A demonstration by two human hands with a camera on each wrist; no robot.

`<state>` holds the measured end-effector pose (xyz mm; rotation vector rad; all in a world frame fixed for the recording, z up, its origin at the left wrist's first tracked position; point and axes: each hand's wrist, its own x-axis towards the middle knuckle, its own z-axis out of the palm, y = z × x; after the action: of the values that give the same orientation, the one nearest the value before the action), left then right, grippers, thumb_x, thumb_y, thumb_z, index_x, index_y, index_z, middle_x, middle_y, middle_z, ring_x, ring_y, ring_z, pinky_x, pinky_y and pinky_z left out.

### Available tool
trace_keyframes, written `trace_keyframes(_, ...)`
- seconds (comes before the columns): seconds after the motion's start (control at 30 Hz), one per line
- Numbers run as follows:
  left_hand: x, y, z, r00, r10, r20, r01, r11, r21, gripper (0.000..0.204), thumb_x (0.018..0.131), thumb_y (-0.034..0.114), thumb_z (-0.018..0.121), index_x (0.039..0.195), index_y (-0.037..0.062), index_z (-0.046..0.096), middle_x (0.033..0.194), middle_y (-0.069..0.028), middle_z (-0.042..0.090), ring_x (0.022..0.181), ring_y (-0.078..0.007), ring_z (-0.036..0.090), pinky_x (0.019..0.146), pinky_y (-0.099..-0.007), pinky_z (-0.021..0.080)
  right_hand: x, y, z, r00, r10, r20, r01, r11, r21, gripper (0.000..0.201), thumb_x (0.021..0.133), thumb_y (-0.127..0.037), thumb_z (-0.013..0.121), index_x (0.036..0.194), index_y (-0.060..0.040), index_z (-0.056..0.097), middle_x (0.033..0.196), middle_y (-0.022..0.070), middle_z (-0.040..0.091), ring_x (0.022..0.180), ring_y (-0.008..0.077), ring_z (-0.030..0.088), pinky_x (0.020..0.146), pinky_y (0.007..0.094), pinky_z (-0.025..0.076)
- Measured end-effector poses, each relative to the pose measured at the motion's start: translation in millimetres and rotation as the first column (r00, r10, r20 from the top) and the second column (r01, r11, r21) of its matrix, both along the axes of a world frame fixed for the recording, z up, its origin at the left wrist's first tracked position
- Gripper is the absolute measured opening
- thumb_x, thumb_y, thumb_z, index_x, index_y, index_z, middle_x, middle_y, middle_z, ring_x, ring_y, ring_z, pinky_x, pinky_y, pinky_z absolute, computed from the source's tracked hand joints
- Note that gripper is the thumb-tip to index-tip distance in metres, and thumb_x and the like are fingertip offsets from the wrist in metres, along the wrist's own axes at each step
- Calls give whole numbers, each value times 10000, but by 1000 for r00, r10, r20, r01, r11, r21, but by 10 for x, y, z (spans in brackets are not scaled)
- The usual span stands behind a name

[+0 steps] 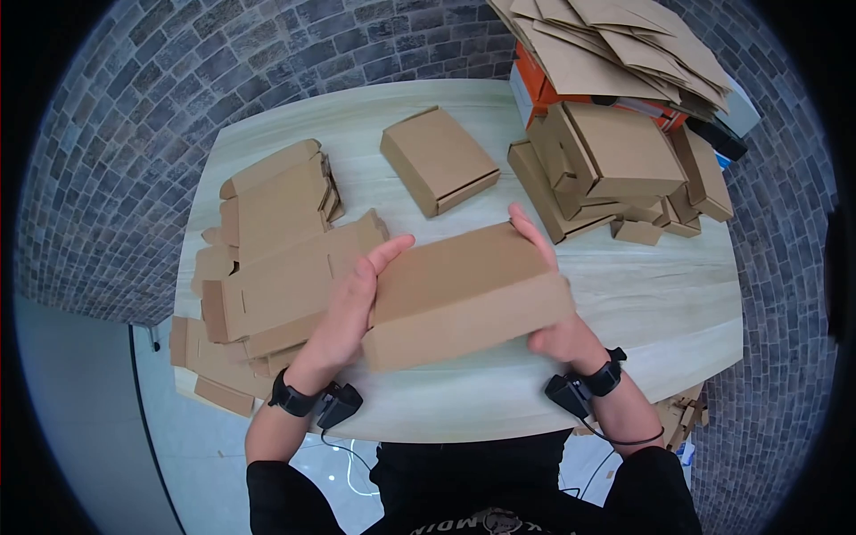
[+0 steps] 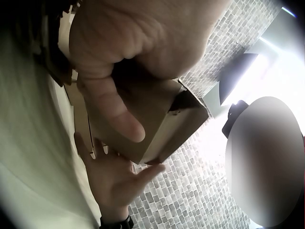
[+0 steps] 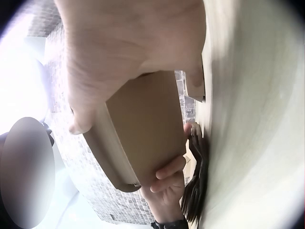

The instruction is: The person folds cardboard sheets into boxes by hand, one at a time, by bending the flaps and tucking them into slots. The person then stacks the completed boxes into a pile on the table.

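Observation:
A brown cardboard box (image 1: 464, 276) is held up over the near part of the table, tilted, between both hands. My left hand (image 1: 346, 312) grips its left end, fingers over the upper edge. At the opposite end my right hand (image 1: 562, 325) holds it, fingers along the far side and thumb near the lower front corner. In the left wrist view, the box (image 2: 157, 121) shows a dark gap at one corner of its end. From the right wrist view, a long folded edge runs along the box (image 3: 147, 129), with left fingertips (image 3: 169, 169) pressed on its face.
Flattened, partly creased cardboard blanks (image 1: 285, 281) are layered at the table's left. A closed box (image 1: 439, 160) lies at the back centre. Several folded boxes (image 1: 615, 156) are piled at the back right, beside an orange box (image 1: 532, 85) topped with flat cardboard sheets (image 1: 615, 45).

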<state>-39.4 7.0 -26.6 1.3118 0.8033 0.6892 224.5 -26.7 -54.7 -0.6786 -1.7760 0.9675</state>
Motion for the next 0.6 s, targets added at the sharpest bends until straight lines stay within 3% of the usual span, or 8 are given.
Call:
trace_keyframes(0.07,57,-59,24,995,-51,88,56,997,-49,808,929,662,244,1461,54,250,1438,-149,343,1228,-248,477,983,-372,431,38,-4,-92,988,-138,-68,119,967,-224,886,847,-566,592,1454,-42,214,1528,159,185,1415,273,194,1131,411,180)
trace_keyframes(0.1,86,-77,46,980,-94,175,111,989,-94,843,906,689,260,1480,74,203,1458,-151,308,1247,-263,460,971,-397,447,36,-3,-126,988,-139,-67,121,967,-223,886,847,-566,592,1454,-42,214,1528,159,185,1415,273,194,1131,411,180)
trace_keyframes(0.17,109,-80,76,979,-113,170,124,991,-58,931,855,744,286,1481,62,188,1503,-137,204,1284,-285,415,1021,-426,387,7,-3,-164,932,-233,-279,110,912,-395,722,880,-467,562,1402,-35,311,1414,123,356,1319,232,333,1096,378,245)
trace_keyframes(0.23,105,-72,84,978,-128,163,133,991,-20,1020,805,799,311,1482,49,172,1548,-124,100,1321,-307,370,1070,-454,327,-36,-2,-138,904,-276,-328,118,896,-428,684,887,-442,539,1395,-34,329,1380,112,382,1286,213,357,1082,364,260)
trace_keyframes(0.3,85,-60,70,999,-22,-29,29,959,280,1039,788,804,352,1482,50,182,1550,-143,117,1359,-317,312,1109,-469,255,-48,-14,-131,871,-319,-374,123,878,-462,648,895,-418,516,1387,-33,346,1346,101,407,1253,195,381,1069,351,276)
trace_keyframes(0.4,89,-51,89,971,82,-224,48,852,522,1059,774,808,380,1477,38,194,1551,-148,138,1371,-312,292,1121,-451,216,-39,-53,-137,917,-364,-165,271,870,-412,695,906,-550,463,1371,-43,362,1374,107,415,1292,203,367,1095,367,255)
trace_keyframes(0.53,128,-96,5,983,98,-156,-6,866,500,1039,789,788,406,1469,28,208,1523,-157,219,1360,-294,306,1108,-431,234,-29,-64,-150,924,-341,-175,257,890,-378,611,930,-447,445,1368,-27,371,1340,110,420,1249,208,392,1068,355,280)
trace_keyframes(0.6,104,-94,-22,994,45,-98,13,852,523,841,863,601,550,1424,34,284,1461,-186,309,1347,-301,313,1093,-412,252,-5,-53,-145,924,-332,-188,245,894,-375,616,936,-462,442,1367,-28,372,1338,115,424,1245,212,395,1068,357,281)
